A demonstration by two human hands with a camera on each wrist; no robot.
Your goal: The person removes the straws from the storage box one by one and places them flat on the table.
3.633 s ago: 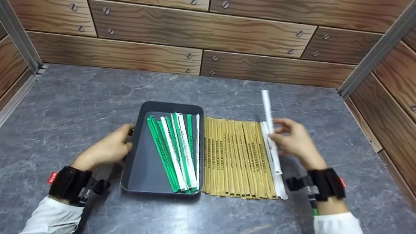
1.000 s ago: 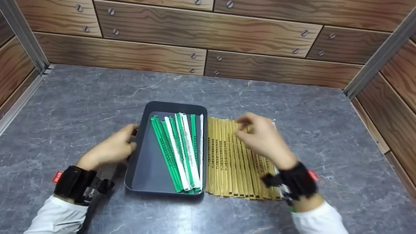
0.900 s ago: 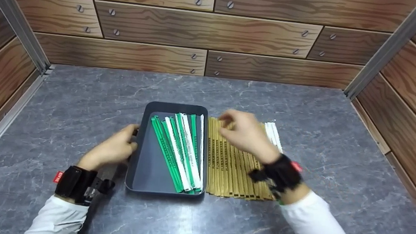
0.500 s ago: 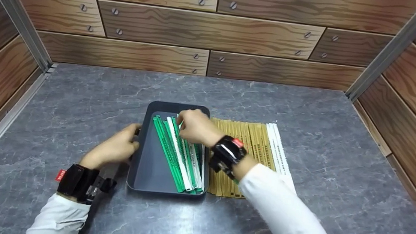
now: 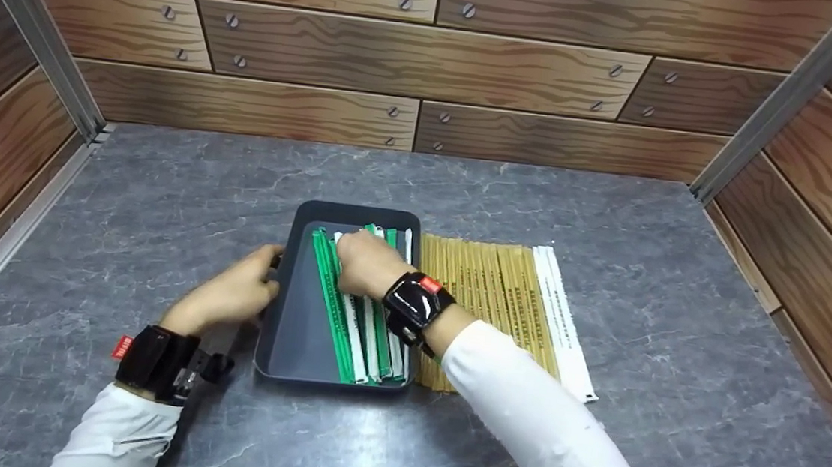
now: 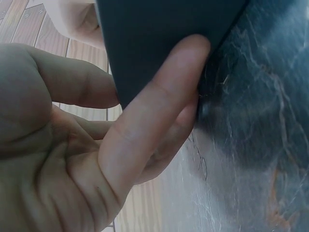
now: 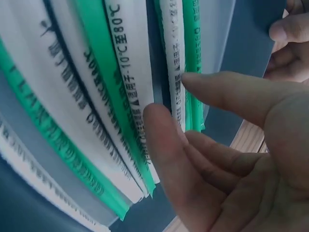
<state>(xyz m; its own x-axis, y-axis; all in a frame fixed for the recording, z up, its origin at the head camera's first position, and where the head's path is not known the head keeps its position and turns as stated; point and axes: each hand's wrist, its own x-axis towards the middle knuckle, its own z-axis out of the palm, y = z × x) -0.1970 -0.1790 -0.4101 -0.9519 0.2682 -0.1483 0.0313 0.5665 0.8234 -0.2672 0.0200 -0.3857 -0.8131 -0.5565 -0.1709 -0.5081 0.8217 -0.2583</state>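
A dark grey tray [image 5: 295,321] on the table holds several green and white paper-wrapped straws lying lengthwise. My right hand [image 5: 368,263] is inside the tray, above the straws. In the right wrist view its thumb and index finger [image 7: 222,89] close on either side of a white wrapped straw [image 7: 171,38], pinching it between green ones [image 7: 194,63]. Its far end is hidden under the hand in the head view. My left hand [image 5: 230,292] grips the tray's left side, the thumb [image 6: 186,58] against the outer wall and a finger at the rim.
Right of the tray lies a close row of gold wrapped straws [image 5: 486,292], partly covered by my right forearm. White wrapped straws [image 5: 566,329] border its right end. Wood-patterned walls [image 5: 326,53] enclose the grey marbled table [image 5: 256,167] at the back and sides.
My right hand laid a white straw at the row's right end, then crossed left over the gold straws into the tray. The tray's straws have shifted slightly left at their near ends.
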